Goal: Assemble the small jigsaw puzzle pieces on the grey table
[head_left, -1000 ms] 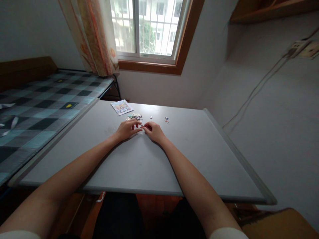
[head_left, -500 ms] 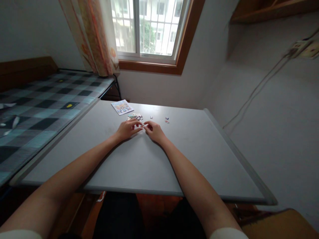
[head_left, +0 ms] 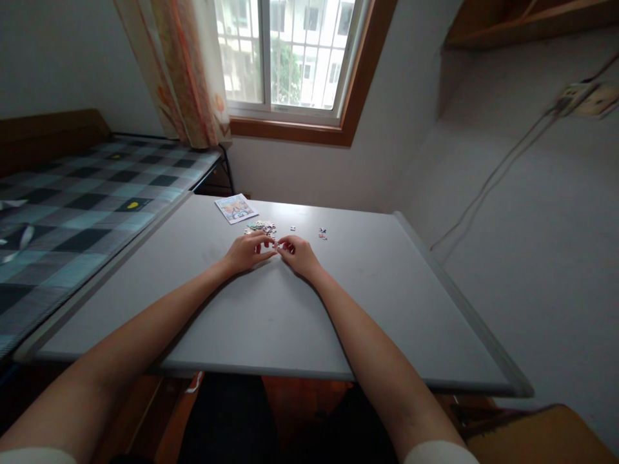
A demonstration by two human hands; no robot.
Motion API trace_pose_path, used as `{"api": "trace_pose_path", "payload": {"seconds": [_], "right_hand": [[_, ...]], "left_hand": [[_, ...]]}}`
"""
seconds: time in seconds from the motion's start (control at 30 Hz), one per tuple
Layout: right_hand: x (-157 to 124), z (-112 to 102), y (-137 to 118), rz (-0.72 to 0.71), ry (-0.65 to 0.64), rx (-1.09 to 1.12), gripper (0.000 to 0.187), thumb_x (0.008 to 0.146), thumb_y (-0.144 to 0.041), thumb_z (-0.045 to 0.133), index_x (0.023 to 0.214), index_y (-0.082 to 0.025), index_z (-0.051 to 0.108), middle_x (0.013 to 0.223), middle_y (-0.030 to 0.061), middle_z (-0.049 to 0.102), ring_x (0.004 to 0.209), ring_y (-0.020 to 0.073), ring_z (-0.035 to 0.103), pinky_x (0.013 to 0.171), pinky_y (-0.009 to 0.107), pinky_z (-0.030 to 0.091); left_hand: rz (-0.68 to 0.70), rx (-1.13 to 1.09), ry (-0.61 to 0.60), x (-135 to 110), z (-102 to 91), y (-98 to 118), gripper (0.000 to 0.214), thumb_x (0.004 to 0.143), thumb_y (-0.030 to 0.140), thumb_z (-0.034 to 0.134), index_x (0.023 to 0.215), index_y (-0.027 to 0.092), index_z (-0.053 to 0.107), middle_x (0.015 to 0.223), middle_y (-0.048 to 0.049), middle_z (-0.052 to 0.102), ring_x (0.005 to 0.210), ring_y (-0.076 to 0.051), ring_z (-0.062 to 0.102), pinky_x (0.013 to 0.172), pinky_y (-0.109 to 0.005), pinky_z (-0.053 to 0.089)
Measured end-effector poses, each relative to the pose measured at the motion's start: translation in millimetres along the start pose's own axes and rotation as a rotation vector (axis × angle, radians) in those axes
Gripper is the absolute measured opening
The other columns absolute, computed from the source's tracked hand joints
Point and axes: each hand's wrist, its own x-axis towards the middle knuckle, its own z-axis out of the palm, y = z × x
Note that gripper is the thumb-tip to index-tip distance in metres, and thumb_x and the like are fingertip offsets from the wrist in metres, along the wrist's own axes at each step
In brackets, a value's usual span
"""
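A small jigsaw puzzle piece (head_left: 276, 245) shows between the fingertips of my two hands, low over the table. My left hand (head_left: 248, 251) is curled, its thumb and fingers closing on the piece from the left. From the other side my right hand (head_left: 296, 254) pinches at the same spot with bent fingers. Just behind my left hand lies a pile of jigsaw pieces (head_left: 261, 227), partly covered by the fingers. One loose piece (head_left: 293, 228) sits behind my right hand, and a few more pieces (head_left: 322, 233) lie farther right.
A picture card (head_left: 236, 208) lies at the table's back left. The grey-white table (head_left: 271, 322) has raised side edges. Left of it stands a bed with a checked cover (head_left: 97, 212); a wall with a hanging cable (head_left: 488, 177) is on the right.
My right hand's fingers have closed in slightly toward my left fingertips around the small piece. The pile, loose pieces and card lie as before; the view has shifted a little.
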Motion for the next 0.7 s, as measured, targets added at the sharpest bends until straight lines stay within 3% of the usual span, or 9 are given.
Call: {"api": "trace_pose_path", "payload": {"seconds": [0.2, 0.7], "right_hand": [[0.6, -1.0, 2.3, 0.0, 0.004, 0.002, 0.013, 0.077, -0.014, 0.064, 0.09, -0.015, 0.068, 0.075, -0.0003, 0.06, 0.064, 0.0096, 0.051, 0.067, 0.024, 0.044], [-0.7, 0.3, 4.4, -0.011, -0.026, 0.053, 0.016, 0.077, -0.019, 0.064, 0.092, -0.015, 0.067, 0.073, -0.001, 0.059, 0.06, 0.0087, 0.048, 0.063, 0.023, 0.043]], "left_hand": [[-0.003, 0.046, 0.01, -0.4, 1.2, -0.2, 0.017, 0.086, 0.032, 0.061, 0.092, 0.019, 0.069, 0.083, -0.0009, 0.065, 0.056, -0.008, 0.054, 0.057, -0.02, 0.044], [0.017, 0.066, -0.009, -0.6, 1.3, 0.3, 0.017, 0.086, 0.034, 0.059, 0.088, 0.019, 0.067, 0.08, -0.0004, 0.063, 0.057, -0.008, 0.054, 0.058, -0.021, 0.043]]}}
